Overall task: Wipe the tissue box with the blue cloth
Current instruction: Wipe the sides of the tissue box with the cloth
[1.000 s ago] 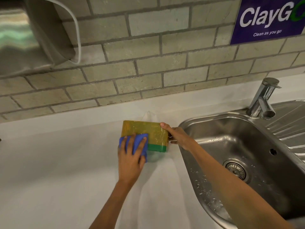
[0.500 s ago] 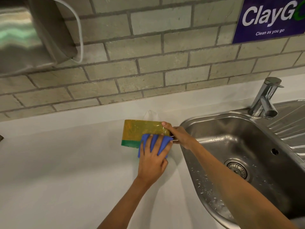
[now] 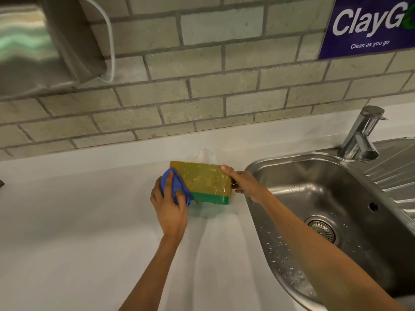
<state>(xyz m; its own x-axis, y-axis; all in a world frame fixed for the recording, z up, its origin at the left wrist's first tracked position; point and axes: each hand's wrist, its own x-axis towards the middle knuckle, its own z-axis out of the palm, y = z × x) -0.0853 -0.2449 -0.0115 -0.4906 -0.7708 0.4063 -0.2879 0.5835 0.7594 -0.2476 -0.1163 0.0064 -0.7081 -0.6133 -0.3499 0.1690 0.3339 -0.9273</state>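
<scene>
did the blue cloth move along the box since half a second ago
Yes. The blue cloth, under the left hand, went from the tissue box's sink-side end to its far-left end, away from the sink.

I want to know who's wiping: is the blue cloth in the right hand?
No, the left hand presses the cloth on the box; the right hand steadies it.

Left hand (image 3: 168,206) with blue cloth (image 3: 177,187) back at left end of tissue box (image 3: 202,181), after sweeping to right end half second ago. Green strip along box's lower front edge uncovered again on right.
</scene>
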